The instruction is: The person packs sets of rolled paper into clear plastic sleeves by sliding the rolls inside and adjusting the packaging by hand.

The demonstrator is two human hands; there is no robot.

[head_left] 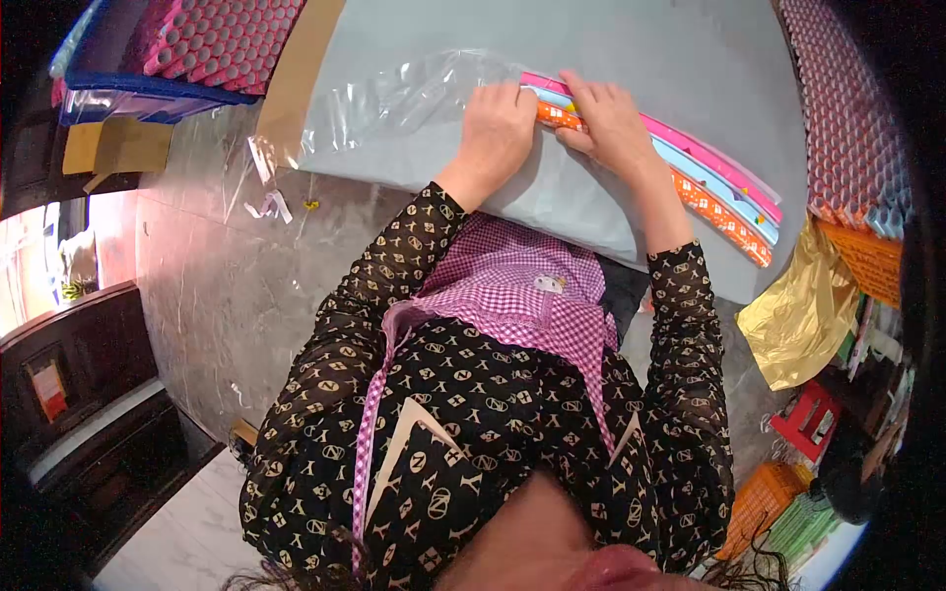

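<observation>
1. Nearest the lens, a black blouse [434, 473] with pale lettering is seen, its sleeves stretched forward; a pink checked apron [527, 315] is worn over it.
2. Three rolls [708, 183] are laid side by side on a grey table [700, 49], slanting from the hands down toward its right edge: a pink roll [702, 155] farthest from the body, a blue roll [724, 194] between, and a patterned orange roll [714, 215] nearest.
3. The rolls are spanned by the right hand [613, 128], held narrow around them, with fingers laid over the far side and thumb set against the orange roll.
4. Their left end is met by the left hand [498, 133], its fingers bent and bunched; its grip is hidden, and whether anything is pinched there cannot be told.
5. Clear film [404, 103] is spread across the table to the left of the hands, creased and shiny.
6. A brown strip [301, 69] is seen along the table's left side; beyond it, pink tubes [222, 49] are stacked by a blue bin [158, 87], with a cardboard box [118, 146] below.
7. At right, more tubes [852, 128] are piled above an orange crate [867, 261], and gold foil [803, 305] is draped just beside it.
8. White scraps [268, 207] are scattered near the table's left corner.
</observation>
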